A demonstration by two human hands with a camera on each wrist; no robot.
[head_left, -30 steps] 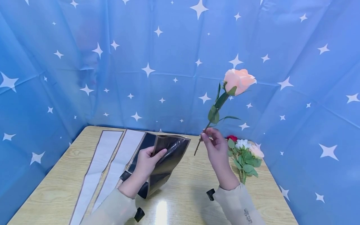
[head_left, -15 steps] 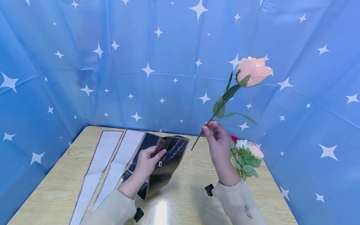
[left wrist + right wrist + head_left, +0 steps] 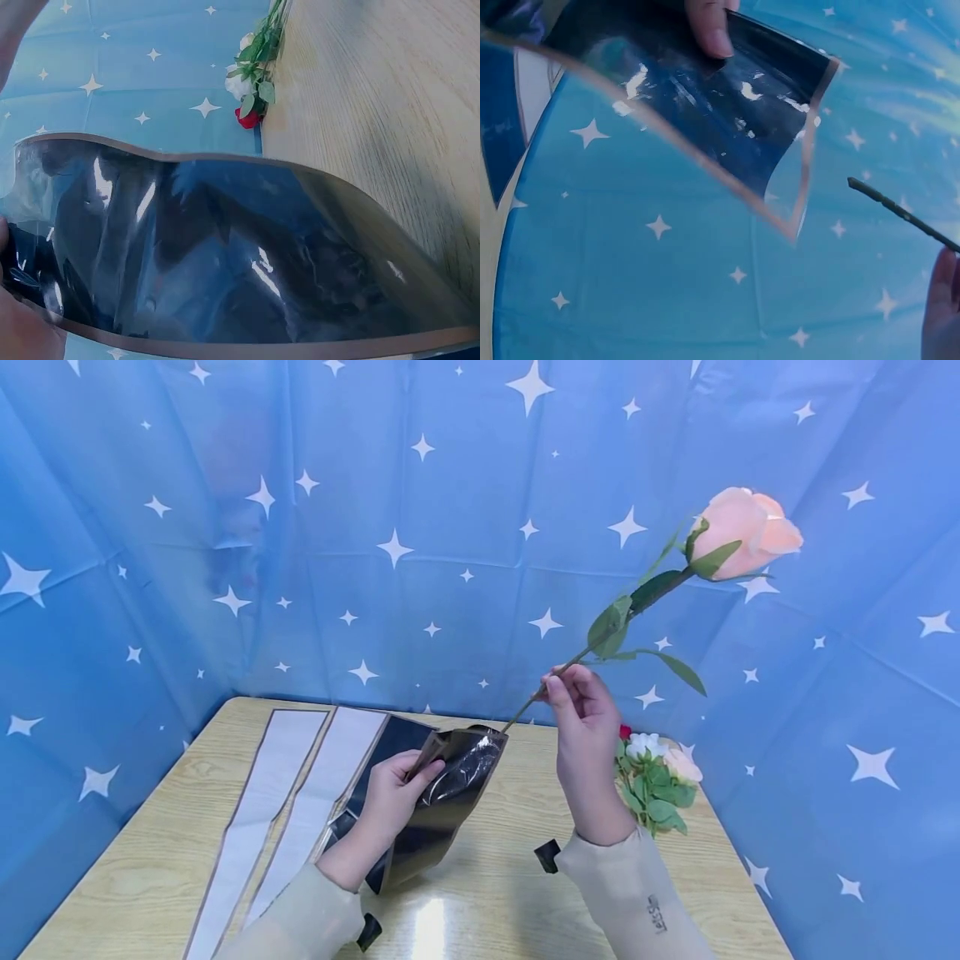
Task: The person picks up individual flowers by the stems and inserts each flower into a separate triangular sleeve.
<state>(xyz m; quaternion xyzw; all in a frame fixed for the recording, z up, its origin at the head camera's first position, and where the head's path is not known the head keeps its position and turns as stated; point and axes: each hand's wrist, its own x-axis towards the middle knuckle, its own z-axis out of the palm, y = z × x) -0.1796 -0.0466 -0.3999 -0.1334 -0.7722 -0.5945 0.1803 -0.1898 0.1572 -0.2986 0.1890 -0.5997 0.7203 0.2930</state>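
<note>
Between thumb and fingers my left hand pinches the upper left edge of a black, brown-edged flower wrapping sleeve. The sleeve's mouth bulges open, as the left wrist view of the glossy wrap also shows. My right hand pinches the stem of a pale pink rose by its lower part. The bloom leans up to the right, and the bare stem end points down left. In the head view that end meets the sleeve's upper right corner; in the right wrist view the stem shows apart from it.
Two white brown-edged sleeves lie flat at the left of the wooden table, with another dark sheet beside them. A bunch of red, white and pale flowers lies at the right. A blue starry curtain surrounds the table.
The right hand has risen slightly, and the rose has tilted over to the right, its stem end now at the sleeve's mouth. The left hand has stayed put while the sleeve's opening shifted shape.
</note>
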